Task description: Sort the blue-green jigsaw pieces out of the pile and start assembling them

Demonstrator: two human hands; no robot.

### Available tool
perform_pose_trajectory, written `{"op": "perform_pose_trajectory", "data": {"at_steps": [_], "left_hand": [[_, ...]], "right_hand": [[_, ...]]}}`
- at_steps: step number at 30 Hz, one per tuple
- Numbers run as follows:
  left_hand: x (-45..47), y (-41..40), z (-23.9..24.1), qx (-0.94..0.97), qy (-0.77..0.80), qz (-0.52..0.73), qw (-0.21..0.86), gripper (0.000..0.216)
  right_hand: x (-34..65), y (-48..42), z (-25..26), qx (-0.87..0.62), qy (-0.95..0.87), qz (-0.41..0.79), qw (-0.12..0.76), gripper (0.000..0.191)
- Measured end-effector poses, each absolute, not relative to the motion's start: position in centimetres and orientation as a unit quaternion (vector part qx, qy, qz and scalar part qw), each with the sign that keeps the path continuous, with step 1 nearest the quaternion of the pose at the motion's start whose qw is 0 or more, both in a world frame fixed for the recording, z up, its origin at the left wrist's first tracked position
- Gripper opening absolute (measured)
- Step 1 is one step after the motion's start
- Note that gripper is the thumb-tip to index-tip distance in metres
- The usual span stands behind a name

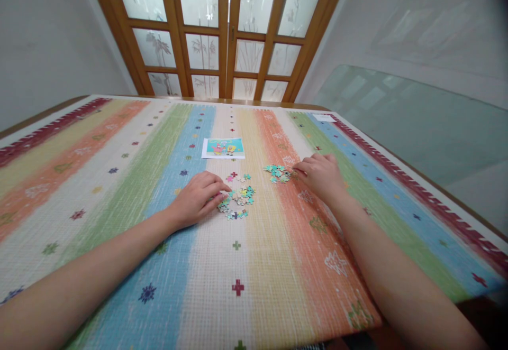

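Here's the left hand (200,196) at the larger scatter of puzzle pieces (248,193), the right hand (320,174) at the smaller teal cluster (277,171), fingers bent on both! Whether either pinches a piece, I can't tell; the picture card (224,148) lies beyond on the striped tablecloth (216,270).

Loose multicoloured puzzle pieces (248,192); smaller, mostly teal heap (277,171) rightward

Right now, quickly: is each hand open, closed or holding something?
Left hand: fingers bent at the larger puzzle-piece pile; holding cannot be told.
Right hand: fingertips close together at the smaller pile; holding cannot be told.
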State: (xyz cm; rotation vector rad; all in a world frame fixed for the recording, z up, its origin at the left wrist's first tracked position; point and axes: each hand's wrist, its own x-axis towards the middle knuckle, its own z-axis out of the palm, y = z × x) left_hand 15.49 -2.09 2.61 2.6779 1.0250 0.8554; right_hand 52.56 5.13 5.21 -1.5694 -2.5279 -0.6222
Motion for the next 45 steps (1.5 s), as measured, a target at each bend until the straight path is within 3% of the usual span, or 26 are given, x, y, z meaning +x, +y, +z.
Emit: {"op": "perform_pose_trajectory", "data": {"at_steps": [10,16,22,31,38,45], "left_hand": [[15.4,-2.0,2.6,0.892,0.346,0.280,0.074,0.026],[15.6,-2.0,2.6,0.891,0.345,0.286,0.069,0.023],[15.5,-2.0,2.4,0.891,0.346,0.286,0.068,0.024],[15.9,-2.0,2.4,0.915,0.350,0.199,0.038,0.040],[16.2,-2.2,2.4,0.919,0.350,0.182,0.019,0.044],[16.7,-2.6,2.9,0.924,0.332,0.190,-0.022,0.031]], "right_hand": [[52.5,4.9,5.4,-0.567,-0.817,-0.106,-0.006,0.029],[51.8,4.6,5.9,-0.556,-0.822,-0.097,0.077,0.032],[50.1,3.8,5.8,-0.446,-0.880,-0.041,0.157,0.031],[45.6,0.8,4.9,-0.311,-0.935,-0.003,0.167,0.027],[41.8,-1.3,4.2,-0.317,-0.934,-0.051,0.154,0.026],[40.1,-1.7,4.1,-0.305,-0.935,-0.116,0.138,0.022]]}}
